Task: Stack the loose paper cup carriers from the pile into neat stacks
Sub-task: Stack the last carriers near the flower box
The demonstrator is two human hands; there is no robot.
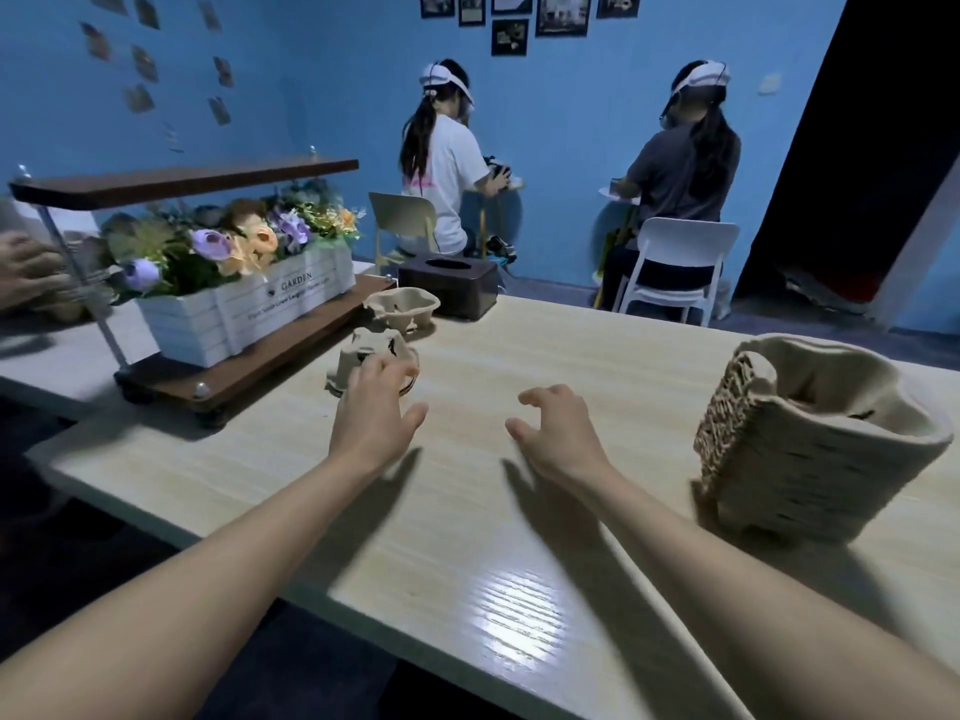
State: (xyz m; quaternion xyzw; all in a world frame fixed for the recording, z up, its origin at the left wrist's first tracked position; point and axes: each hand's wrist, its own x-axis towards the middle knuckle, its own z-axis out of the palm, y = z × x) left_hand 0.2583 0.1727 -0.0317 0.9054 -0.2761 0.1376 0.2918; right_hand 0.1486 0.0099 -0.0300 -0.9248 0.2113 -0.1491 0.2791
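Lying tilted, beige pulp carrier [363,358]

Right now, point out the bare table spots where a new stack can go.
Free: the wide stretch of table between the left hand, the right hand and the near edge; also the far strip between the tissue box and the tall carrier stack. Crowded: the left, around two loose carriers and the flower shelf.

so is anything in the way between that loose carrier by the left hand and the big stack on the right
Nothing visible. The loose carrier sits under the left hand's fingertips, and the bare table runs across to the tall stack. Only the right hand hovers over that stretch, holding nothing.
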